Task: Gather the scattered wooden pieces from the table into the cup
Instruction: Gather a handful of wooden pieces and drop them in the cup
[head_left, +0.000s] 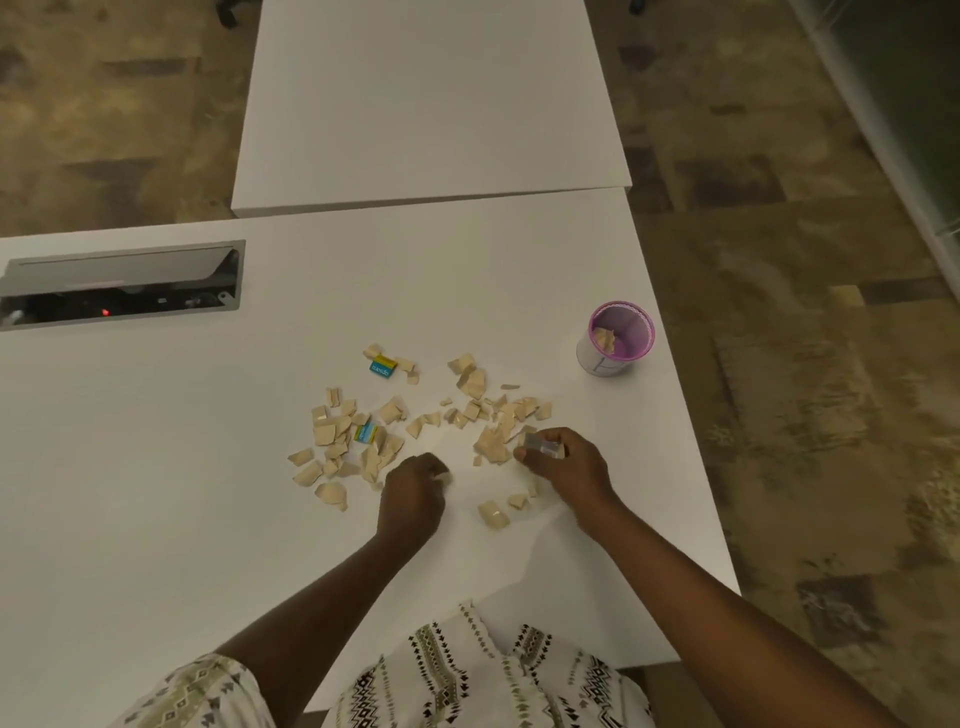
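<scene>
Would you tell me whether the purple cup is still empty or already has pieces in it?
Not empty: the upright cup holds a few wooden pieces, well below its rim.

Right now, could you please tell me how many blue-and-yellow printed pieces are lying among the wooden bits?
2. One blue-and-yellow piece lies at the far left edge of the scatter; the other sits in the left cluster, just beyond the left hand. More could be hidden under wooden pieces or the hands.

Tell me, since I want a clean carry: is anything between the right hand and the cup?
Nothing visible: beyond the right hand lie only flat wooden pieces, then bare table up to the cup.
</scene>
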